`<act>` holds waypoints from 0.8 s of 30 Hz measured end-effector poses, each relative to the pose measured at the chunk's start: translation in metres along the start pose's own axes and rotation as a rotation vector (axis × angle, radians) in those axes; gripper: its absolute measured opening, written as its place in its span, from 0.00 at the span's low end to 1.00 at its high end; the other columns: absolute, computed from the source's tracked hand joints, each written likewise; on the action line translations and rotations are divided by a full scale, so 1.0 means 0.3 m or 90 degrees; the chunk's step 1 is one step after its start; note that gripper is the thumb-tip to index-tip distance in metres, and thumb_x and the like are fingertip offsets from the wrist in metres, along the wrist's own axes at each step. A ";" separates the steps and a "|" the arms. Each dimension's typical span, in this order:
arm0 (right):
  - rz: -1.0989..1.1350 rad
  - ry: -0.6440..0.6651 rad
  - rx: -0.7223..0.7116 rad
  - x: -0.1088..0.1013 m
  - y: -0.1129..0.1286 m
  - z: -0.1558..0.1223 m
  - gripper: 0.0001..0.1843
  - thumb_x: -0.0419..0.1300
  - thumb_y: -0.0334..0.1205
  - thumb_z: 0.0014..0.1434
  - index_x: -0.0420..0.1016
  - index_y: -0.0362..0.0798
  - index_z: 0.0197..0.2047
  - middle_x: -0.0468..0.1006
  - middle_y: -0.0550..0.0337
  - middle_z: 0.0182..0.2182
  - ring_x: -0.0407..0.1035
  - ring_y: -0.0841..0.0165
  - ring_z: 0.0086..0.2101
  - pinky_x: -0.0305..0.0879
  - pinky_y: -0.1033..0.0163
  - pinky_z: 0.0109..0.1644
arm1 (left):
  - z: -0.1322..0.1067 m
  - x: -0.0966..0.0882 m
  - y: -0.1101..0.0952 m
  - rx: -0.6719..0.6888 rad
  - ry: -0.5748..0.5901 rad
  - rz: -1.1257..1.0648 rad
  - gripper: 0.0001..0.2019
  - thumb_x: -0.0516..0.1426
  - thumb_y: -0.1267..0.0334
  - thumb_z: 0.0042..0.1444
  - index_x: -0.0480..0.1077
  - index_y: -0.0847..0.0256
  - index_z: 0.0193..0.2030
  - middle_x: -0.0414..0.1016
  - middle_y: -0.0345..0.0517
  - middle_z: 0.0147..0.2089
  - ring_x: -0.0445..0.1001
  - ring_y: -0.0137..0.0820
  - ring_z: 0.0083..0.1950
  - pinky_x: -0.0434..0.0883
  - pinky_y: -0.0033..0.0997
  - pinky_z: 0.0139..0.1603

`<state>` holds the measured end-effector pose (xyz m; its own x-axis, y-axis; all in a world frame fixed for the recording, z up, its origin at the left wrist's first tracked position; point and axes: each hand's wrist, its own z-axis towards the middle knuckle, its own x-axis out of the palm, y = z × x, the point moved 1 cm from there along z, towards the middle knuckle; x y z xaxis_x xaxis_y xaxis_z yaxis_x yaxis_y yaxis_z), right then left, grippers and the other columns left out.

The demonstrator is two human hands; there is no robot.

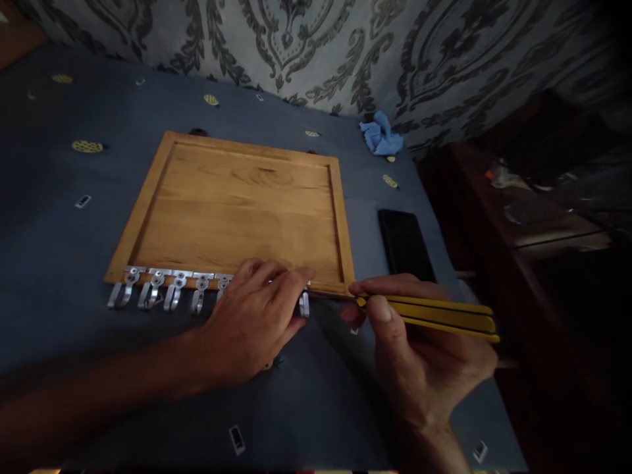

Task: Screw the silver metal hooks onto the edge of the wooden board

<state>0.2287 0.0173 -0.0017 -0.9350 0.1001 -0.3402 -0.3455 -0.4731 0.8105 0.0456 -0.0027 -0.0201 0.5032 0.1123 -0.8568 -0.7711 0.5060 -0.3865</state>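
Note:
A wooden board (237,204) with a raised frame lies flat on the blue cloth. Along its near edge runs a metal hook rail (168,283) with several silver hooks. My left hand (257,316) lies over the right end of that rail, fingers curled down and pressing on it. My right hand (419,355) grips a yellow-and-black screwdriver (434,315), held level, with its tip pointing left at the board's near right corner beside my left fingertips.
A black phone (405,243) lies on the cloth to the right of the board. A crumpled blue rag (380,135) sits at the back by the patterned wall. A dark wooden shelf (533,217) with small items stands at the right.

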 end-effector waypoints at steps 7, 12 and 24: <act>-0.003 -0.001 -0.012 0.003 0.001 0.005 0.06 0.65 0.32 0.61 0.80 0.52 0.40 0.81 0.64 0.29 0.75 0.71 0.26 0.73 0.60 0.32 | -0.001 0.008 0.002 -0.004 0.002 0.001 0.26 0.65 0.68 0.57 0.59 0.65 0.58 0.78 0.50 0.49 0.74 0.43 0.52 0.69 0.46 0.54; 0.000 0.006 -0.014 0.002 0.001 0.009 0.06 0.65 0.33 0.61 0.80 0.53 0.40 0.80 0.64 0.30 0.74 0.71 0.24 0.71 0.60 0.28 | 0.001 0.006 0.002 0.006 -0.010 -0.003 0.23 0.64 0.68 0.58 0.60 0.65 0.57 0.78 0.50 0.48 0.75 0.43 0.52 0.69 0.45 0.53; -0.007 0.091 0.055 -0.020 0.022 0.050 0.05 0.63 0.37 0.63 0.80 0.53 0.34 0.81 0.62 0.33 0.75 0.70 0.31 0.72 0.61 0.34 | -0.007 0.005 0.003 0.016 -0.028 -0.008 0.25 0.65 0.69 0.55 0.61 0.67 0.57 0.78 0.51 0.49 0.75 0.43 0.51 0.70 0.46 0.52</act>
<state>0.2309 0.0268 0.0129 -0.9125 -0.0230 -0.4084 -0.3670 -0.3948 0.8423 0.0449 -0.0037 -0.0225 0.5301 0.1434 -0.8357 -0.7545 0.5295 -0.3878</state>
